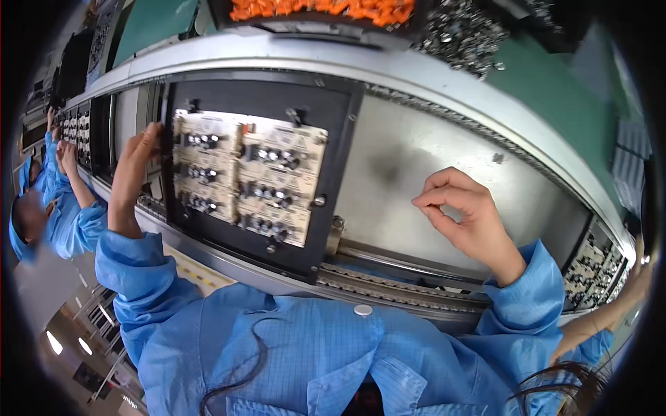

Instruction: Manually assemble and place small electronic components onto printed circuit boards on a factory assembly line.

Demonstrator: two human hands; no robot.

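A black carrier frame holds a pale panel of circuit boards, with rows of dark, shiny components on it. My left hand is at the carrier's left edge, its fingers closed against the rim and the fingertips partly hidden. To the right of the carrier, my right hand hovers over a bare metal plate. Its thumb and forefinger meet in a pinch, and whatever they may hold is too small to make out. Small black clamps sit along the panel's edges.
Beyond the metal rail is a bin of orange parts, beside a heap of small metallic parts. A chain conveyor track runs along the near side. Another populated board lies at right. Co-workers in blue stand at left; another person's arm reaches in at right.
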